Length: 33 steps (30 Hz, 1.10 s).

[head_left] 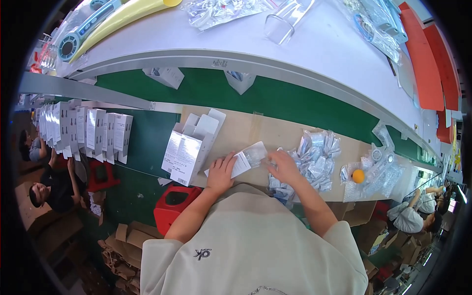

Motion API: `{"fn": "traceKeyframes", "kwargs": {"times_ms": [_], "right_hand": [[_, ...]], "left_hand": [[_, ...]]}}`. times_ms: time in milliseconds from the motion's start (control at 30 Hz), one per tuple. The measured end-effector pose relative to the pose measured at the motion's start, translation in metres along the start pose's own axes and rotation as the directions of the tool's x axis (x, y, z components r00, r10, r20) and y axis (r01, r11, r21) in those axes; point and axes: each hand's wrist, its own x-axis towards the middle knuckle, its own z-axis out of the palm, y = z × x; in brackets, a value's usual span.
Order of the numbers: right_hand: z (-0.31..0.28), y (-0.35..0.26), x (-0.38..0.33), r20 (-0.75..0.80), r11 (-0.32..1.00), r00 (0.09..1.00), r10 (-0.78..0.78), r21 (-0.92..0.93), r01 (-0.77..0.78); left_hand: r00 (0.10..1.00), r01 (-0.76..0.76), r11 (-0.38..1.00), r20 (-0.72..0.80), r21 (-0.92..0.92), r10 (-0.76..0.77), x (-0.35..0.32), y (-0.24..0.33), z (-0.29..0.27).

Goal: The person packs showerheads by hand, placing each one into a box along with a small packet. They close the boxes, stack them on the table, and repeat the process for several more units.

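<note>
Between both hands, clear packet [255,153], white leaflet [239,164], open empty cartons [189,147] beside

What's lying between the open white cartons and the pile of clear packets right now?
In the head view, both hands sit there: the left hand and right hand touch a clear packet with a white leaflet, between the open white cartons and the packet pile.

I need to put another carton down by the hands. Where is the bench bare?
Bare board lies between the open white cartons and the pile of clear packets, behind the hands. The green belt beyond is mostly bare. Crowded: the packets right of the right hand.
</note>
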Motion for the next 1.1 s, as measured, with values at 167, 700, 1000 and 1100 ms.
{"fn": "traceKeyframes", "kwargs": {"times_ms": [167, 700, 1000, 1100], "right_hand": [[0.007, 0.003, -0.042, 0.136, 0.972, 0.989, -0.059, -0.219, 0.088], [0.046, -0.079, 0.125, 0.044, 0.612, 0.846, 0.531, 0.67, -0.419], [0.061, -0.077, 0.117, -0.056, 0.625, 0.771, 0.635, 0.623, -0.47], [0.063, -0.079, 0.119, 0.076, 0.495, 0.757, 0.649, 0.713, -0.496]], "left_hand": [[1.0, -0.027, 1.0, 0.013, 0.005, 0.027, 0.004, -0.003, -0.012], [1.0, -0.002, 0.998, 0.002, -0.068, 0.002, -0.008, -0.075, -0.077], [1.0, 0.015, 0.997, 0.019, -0.073, -0.013, -0.007, -0.07, -0.07], [1.0, 0.023, 0.997, -0.001, -0.069, -0.023, -0.003, -0.067, -0.065]]}}
